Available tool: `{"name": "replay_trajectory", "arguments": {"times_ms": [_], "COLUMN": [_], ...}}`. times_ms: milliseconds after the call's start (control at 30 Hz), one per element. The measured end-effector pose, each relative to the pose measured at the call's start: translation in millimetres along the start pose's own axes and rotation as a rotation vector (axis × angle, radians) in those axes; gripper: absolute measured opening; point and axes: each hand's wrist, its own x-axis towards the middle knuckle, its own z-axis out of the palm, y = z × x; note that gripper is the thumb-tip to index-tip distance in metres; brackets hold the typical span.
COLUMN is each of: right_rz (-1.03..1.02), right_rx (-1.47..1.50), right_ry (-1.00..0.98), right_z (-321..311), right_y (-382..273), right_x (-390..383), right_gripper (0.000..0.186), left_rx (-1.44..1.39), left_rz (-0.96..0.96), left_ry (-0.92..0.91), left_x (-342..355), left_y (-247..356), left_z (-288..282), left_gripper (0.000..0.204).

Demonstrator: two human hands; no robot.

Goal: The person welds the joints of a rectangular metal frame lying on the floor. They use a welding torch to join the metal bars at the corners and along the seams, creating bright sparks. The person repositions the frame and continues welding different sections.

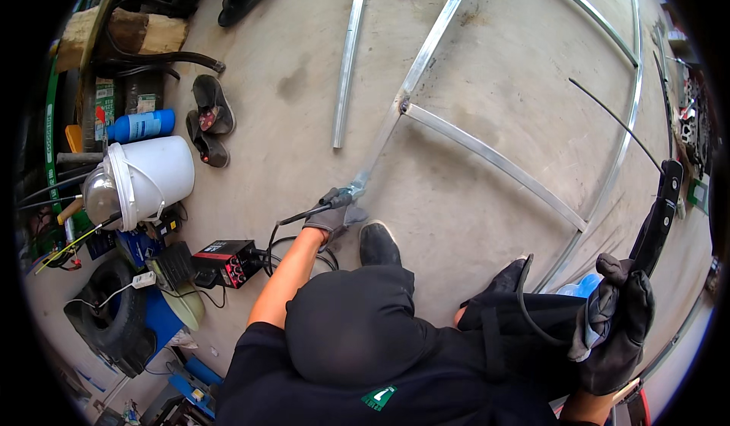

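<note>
Your left hand (328, 219) grips clamp (335, 197); right hand (620, 325) grips rod holder (663, 209); careless swing could knock rod (614, 120) against metal frame (487, 151).

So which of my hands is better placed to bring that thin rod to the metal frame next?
Probably your right hand: it holds the black holder with the thin rod sticking out. Your left hand seems occupied with the dark clamp at the metal frame.

The metal frame (487, 151) is cut off at the top.
</note>
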Motion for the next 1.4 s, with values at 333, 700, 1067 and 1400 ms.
{"name": "replay_trajectory", "arguments": {"times_ms": [333,700,1067,1400], "right_rz": [-0.185,-0.017,-0.473,-0.417], "right_rx": [-0.078,0.129,-0.404,-0.259], "right_ry": [0.071,0.032,-0.032,-0.044], "right_z": [-9.1,-20.1,-100.0,-160.9], "right_y": [2.8,-4.9,-11.6,-50.7], "right_x": [0.4,-5.0,5.3,16.5], "right_gripper": [0.041,0.045,0.048,0.039], "left_rx": [-0.111,-0.087,-0.105,0.235], "left_rz": [-0.266,-0.185,-0.715,-0.143], "left_ry": [0.102,0.273,-0.034,-0.276], "left_x": [19.1,-11.1,-128.1,-144.2], "left_y": [31.4,38.2,107.3,167.4], "left_z": [41.8,6.4,-57.1,-225.2], "left_gripper": [0.02,0.05,0.057,0.05]}}
